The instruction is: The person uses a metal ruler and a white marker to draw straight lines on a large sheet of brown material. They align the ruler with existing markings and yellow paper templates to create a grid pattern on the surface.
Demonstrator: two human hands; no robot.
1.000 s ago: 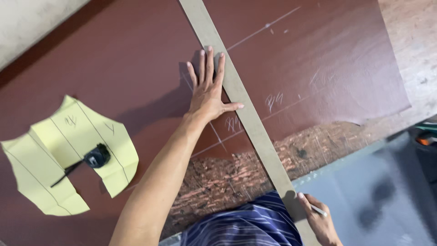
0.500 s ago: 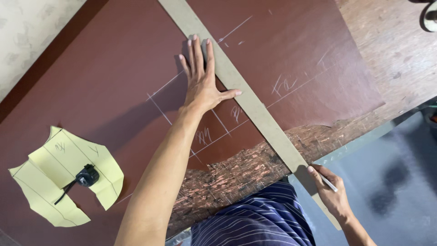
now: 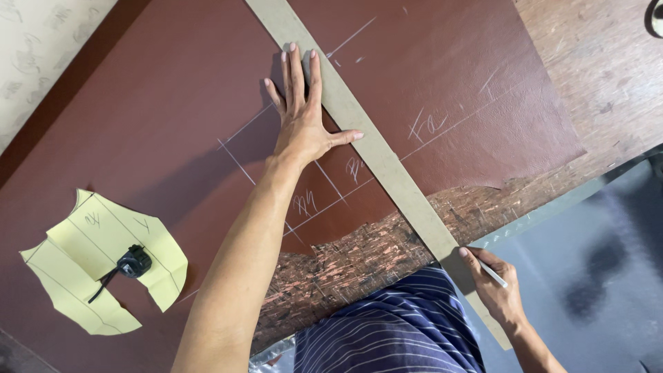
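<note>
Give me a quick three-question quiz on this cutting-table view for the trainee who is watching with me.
1. True or false: the left hand lies flat, fingers spread, partly on the long straightedge.
2. What does the right hand hold? A) a slim white marking tool B) scissors C) a brush
3. What small object rests on the yellow paper patterns?

Key
1. True; it lies on the straightedge and the brown leather sheet.
2. A; the marking tool sits at the near end of the straightedge.
3. A small black tape measure.
</note>
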